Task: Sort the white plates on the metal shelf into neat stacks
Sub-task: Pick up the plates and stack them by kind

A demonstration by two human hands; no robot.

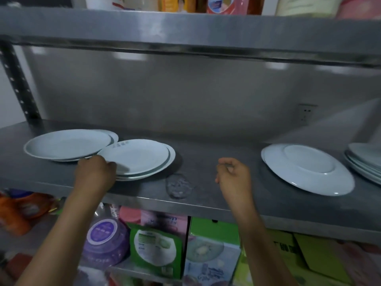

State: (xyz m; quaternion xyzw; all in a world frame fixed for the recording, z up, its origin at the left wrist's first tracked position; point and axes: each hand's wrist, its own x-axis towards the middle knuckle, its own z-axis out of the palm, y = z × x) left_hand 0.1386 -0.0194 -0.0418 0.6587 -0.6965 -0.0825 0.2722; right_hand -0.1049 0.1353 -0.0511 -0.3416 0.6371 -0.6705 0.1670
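Setting: grey metal shelf [198, 195] against a plain grey wall, with a second shelf board above it whose goods are cut off by the top edge.
Lower shelf: blurred packets and boxes under both forearms, among them green boxes [214, 240] and a purple tub [105, 238]; their labels cannot be read.
Right stack: upside-down white plates [307, 169] lying on the shelf to the right of the right hand, well apart from it; how many lie under the top one is hard to tell.
Far-right stack: more white plates [365, 162] beyond that, cut off by the picture's edge.
Left stack: white plates [68, 144] right way up, just beyond and left of the left hand; the rim of a lower plate peeps out at the back.
Middle stack: about three white plates [140, 157], overlapping the left stack's edge, with a faint blurred mark on the far rim.
Left hand [93, 174]: fingers curled over the near-left rim of the middle stack, gripping it; the fingertips are hidden behind the knuckles.
Right hand [234, 173]: raised above the bare shelf between the middle and right stacks, fingers loosely curled, holding nothing.
Smudge: a faint glassy patch [179, 186] on the shelf between the hands; what it is cannot be made out.
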